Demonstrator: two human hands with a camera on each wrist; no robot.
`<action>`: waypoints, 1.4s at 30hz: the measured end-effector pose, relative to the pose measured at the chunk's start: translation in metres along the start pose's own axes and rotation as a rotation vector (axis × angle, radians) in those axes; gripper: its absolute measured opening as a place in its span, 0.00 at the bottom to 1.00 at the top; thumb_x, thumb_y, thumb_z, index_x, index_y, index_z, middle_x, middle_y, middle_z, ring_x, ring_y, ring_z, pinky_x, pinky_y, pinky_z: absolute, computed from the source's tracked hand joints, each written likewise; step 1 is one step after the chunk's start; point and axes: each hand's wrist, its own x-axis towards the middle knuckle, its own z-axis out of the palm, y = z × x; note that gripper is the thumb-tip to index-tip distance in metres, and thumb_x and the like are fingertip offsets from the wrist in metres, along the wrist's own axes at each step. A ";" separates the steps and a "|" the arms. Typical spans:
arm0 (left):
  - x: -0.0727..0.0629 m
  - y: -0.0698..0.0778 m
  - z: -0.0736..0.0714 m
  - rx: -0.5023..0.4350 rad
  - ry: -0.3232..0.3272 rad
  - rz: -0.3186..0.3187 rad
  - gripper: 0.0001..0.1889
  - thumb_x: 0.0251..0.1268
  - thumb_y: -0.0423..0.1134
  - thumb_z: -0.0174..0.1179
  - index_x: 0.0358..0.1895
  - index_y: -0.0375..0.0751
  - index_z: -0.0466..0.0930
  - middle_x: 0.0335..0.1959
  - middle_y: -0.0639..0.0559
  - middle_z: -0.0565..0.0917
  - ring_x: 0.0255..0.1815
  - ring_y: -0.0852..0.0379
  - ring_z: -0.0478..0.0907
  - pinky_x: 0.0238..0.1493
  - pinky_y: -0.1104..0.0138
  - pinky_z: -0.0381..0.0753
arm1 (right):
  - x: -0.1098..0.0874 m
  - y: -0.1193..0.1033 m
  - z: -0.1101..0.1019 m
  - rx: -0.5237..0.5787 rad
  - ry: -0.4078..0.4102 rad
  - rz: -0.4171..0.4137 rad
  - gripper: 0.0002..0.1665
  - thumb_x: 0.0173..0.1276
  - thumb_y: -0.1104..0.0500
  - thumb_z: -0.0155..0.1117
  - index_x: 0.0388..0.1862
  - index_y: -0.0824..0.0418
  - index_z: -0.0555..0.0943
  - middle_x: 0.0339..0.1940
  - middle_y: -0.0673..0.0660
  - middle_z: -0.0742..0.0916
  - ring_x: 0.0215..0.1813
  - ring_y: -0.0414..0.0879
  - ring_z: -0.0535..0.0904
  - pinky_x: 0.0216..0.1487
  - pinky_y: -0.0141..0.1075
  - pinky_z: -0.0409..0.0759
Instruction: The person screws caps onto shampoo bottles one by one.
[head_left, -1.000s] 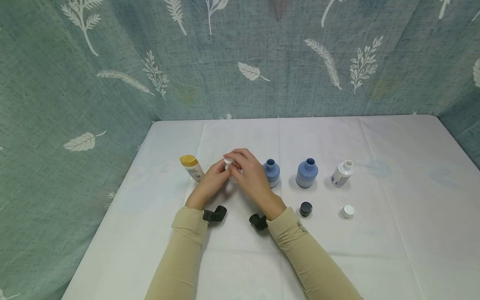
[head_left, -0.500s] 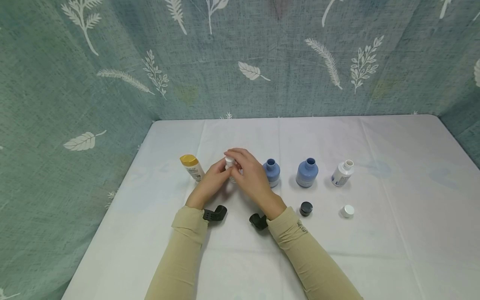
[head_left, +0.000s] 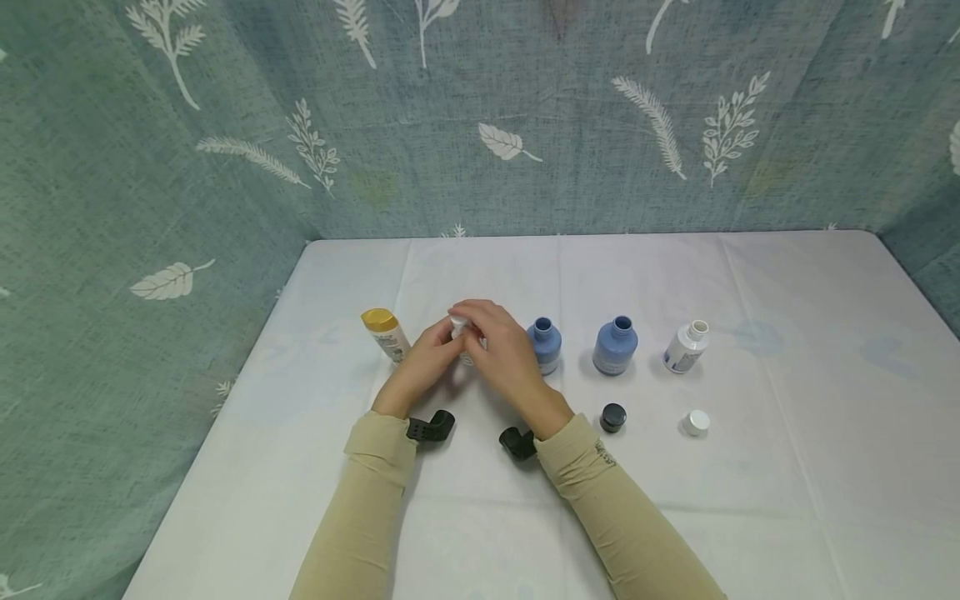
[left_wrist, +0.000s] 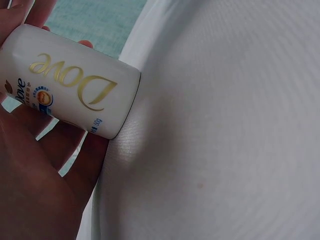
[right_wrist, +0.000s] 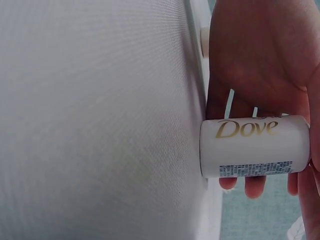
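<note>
A small white Dove bottle [left_wrist: 75, 82] stands upright on the white table between my hands. My left hand [head_left: 426, 360] grips its body, with fingers behind it in the left wrist view. At the top, the thumb and fingers of my right hand [head_left: 498, 350] pinch the white cap [head_left: 458, 321], mostly covered in the head view. In the right wrist view the lettered side of the bottle [right_wrist: 255, 150] faces out and the bottle's base meets the tablecloth. Thumb and fingers hide its top end there.
Left of the hands leans a white bottle with a yellow cap [head_left: 386, 335]. To the right stand two uncapped blue bottles [head_left: 545, 348] [head_left: 615, 348] and an uncapped white bottle [head_left: 684, 348]. A black cap [head_left: 612, 417] and a white cap [head_left: 696, 423] lie nearer the front.
The right fingers have shifted slightly over the cap, which rose a little into view half a second ago and is more covered now. The left hand and the bottle stay put.
</note>
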 end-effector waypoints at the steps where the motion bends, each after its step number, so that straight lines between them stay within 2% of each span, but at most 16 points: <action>1: 0.000 0.000 0.000 -0.004 -0.001 -0.001 0.18 0.66 0.41 0.49 0.56 0.39 0.69 0.61 0.48 0.67 0.66 0.55 0.54 0.64 0.56 0.49 | 0.000 0.000 0.000 0.000 0.003 0.000 0.18 0.58 0.68 0.56 0.47 0.55 0.79 0.50 0.47 0.79 0.49 0.37 0.72 0.45 0.29 0.70; 11: 0.001 0.000 0.000 -0.010 -0.005 0.003 0.16 0.65 0.39 0.49 0.54 0.38 0.71 0.60 0.49 0.69 0.66 0.56 0.53 0.65 0.55 0.47 | 0.000 0.001 0.001 0.004 0.027 0.003 0.14 0.59 0.63 0.61 0.45 0.55 0.80 0.47 0.49 0.78 0.49 0.39 0.72 0.44 0.29 0.71; 18: 0.000 0.000 0.000 0.003 -0.005 -0.015 0.19 0.66 0.41 0.49 0.58 0.40 0.67 0.62 0.48 0.66 0.66 0.54 0.53 0.64 0.55 0.49 | -0.001 0.000 0.000 0.035 0.023 -0.003 0.19 0.58 0.66 0.54 0.48 0.55 0.79 0.52 0.48 0.77 0.53 0.38 0.71 0.43 0.30 0.71; 24: 0.000 0.000 0.000 0.044 0.005 -0.010 0.18 0.66 0.42 0.49 0.56 0.40 0.68 0.63 0.48 0.65 0.67 0.53 0.50 0.64 0.54 0.47 | -0.001 0.001 0.000 0.013 0.012 -0.024 0.20 0.59 0.67 0.52 0.48 0.54 0.79 0.52 0.47 0.78 0.51 0.38 0.71 0.42 0.29 0.70; 36: 0.000 0.000 0.000 0.026 -0.002 0.001 0.20 0.65 0.40 0.49 0.59 0.40 0.67 0.62 0.48 0.66 0.66 0.55 0.52 0.64 0.55 0.48 | 0.000 0.001 0.001 -0.008 0.028 -0.037 0.16 0.58 0.67 0.58 0.45 0.55 0.80 0.48 0.48 0.79 0.48 0.39 0.72 0.42 0.28 0.71; 42: 0.001 -0.001 0.000 -0.013 -0.011 0.024 0.19 0.65 0.37 0.49 0.58 0.38 0.68 0.61 0.47 0.68 0.65 0.55 0.56 0.64 0.57 0.51 | 0.001 0.001 0.001 -0.005 0.033 -0.011 0.14 0.57 0.64 0.62 0.43 0.56 0.80 0.46 0.49 0.78 0.46 0.39 0.73 0.42 0.29 0.71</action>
